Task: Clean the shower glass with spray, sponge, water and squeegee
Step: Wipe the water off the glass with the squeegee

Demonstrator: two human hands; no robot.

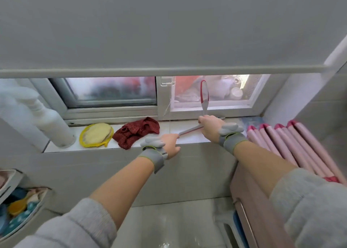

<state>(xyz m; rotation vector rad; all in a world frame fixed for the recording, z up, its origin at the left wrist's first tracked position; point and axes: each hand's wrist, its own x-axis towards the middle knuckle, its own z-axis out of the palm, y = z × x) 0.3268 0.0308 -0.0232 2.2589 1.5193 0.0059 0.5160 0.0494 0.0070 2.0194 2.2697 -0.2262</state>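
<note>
A wide grey roller blind (169, 27) fills the upper half of the view, its bottom rail hanging well above both hands and leaving only a low band of frosted window (112, 91) open beneath it. Below runs the white tiled sill (187, 137), its front edge passing just under the left hand (170, 146) and the right hand (211, 128). To the right of the right fingers, a folded pink cover (293, 146) leans over the sill's end, closing that side. Left of the left fingers lie a crumpled red cloth (137, 132), then a yellow-rimmed sponge (96, 135), then a white pump bottle (48, 121) at the far end. The squeegee (204, 95), red-framed, stands upright against the glass just above the right fingers, which curl around its handle. A thin grey rod (189, 129) lies slanted on the bare sill between the 2 hands; the left fingers are hidden beyond the sill's edge at its lower end, so I cannot tell whether they grip it.
</note>
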